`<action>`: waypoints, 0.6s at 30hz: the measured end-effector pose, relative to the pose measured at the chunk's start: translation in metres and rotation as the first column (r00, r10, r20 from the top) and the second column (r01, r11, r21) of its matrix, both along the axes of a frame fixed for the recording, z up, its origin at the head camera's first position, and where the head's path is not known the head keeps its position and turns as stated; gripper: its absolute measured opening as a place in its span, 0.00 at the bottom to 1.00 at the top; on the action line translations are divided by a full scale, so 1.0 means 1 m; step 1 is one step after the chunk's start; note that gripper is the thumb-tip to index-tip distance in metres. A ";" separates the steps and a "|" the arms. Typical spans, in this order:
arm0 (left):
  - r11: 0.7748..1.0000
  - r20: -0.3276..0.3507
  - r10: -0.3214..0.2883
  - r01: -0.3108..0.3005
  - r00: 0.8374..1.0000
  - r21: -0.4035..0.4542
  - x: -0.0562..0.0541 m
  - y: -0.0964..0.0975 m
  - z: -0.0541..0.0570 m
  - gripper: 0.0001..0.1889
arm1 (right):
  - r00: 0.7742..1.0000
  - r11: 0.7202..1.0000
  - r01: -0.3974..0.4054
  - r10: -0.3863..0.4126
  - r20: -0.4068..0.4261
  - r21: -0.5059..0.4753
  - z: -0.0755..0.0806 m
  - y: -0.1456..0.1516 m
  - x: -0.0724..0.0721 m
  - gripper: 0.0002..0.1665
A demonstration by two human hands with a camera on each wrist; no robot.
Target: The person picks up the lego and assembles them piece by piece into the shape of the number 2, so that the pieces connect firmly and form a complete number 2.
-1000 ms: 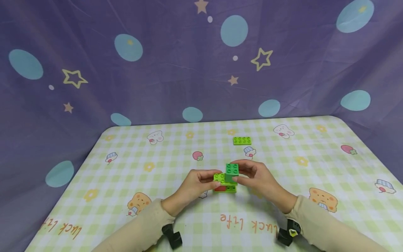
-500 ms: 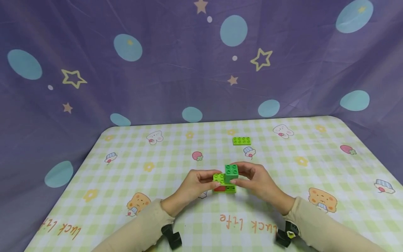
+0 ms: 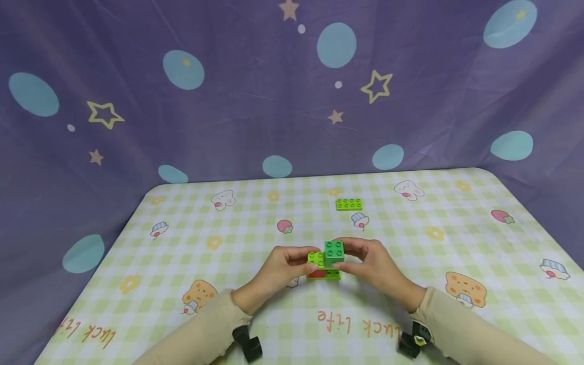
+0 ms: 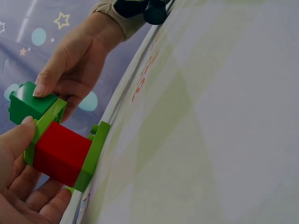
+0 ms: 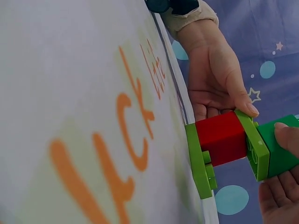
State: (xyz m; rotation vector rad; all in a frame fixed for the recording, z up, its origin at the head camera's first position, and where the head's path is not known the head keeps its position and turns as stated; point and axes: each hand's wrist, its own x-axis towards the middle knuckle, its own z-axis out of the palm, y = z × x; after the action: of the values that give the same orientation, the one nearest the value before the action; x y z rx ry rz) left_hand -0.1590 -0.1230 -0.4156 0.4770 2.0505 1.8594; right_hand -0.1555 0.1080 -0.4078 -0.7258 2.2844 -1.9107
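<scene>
A small stack of toy building bricks stands near the middle of the table. At its bottom lies a lime-green plate [image 4: 93, 154], and a red brick [image 4: 63, 154] sits on one end of that. Across the red brick runs an upper lime-green plate [image 3: 316, 258], its right end overhanging. My left hand [image 3: 287, 266] grips the stack's left side, thumb at the upper plate's edge, fingers behind. Between thumb and fingers my right hand [image 3: 371, 261] pinches a dark green brick [image 3: 334, 252] on the upper plate's right end. Its studs face up in the head view.
Farther back on the table lies another lime-green plate [image 3: 349, 204] with studs up. A checkered, printed cloth [image 3: 255, 324] covers the table. Behind its far edge hangs a purple curtain [image 3: 237, 121]. Each wrist carries a black camera mount [image 3: 248, 343].
My right hand has lowered slightly, bringing the dark green brick down onto the upper lime-green plate. The left hand keeps its grip on the stack. The head view has shifted a little.
</scene>
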 end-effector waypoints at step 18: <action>1.000 0.029 -0.003 0.002 1.000 0.024 0.001 0.000 0.002 0.20 | 0.999 0.995 -0.021 0.016 0.051 0.099 0.007 0.001 -0.006 0.23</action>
State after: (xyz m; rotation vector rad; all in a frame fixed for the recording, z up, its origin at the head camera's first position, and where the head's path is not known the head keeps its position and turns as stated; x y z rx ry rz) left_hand -0.1579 -0.1225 -0.4133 0.4554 2.0098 1.8803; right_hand -0.1616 0.1087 -0.4005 -0.6770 2.3149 -1.7715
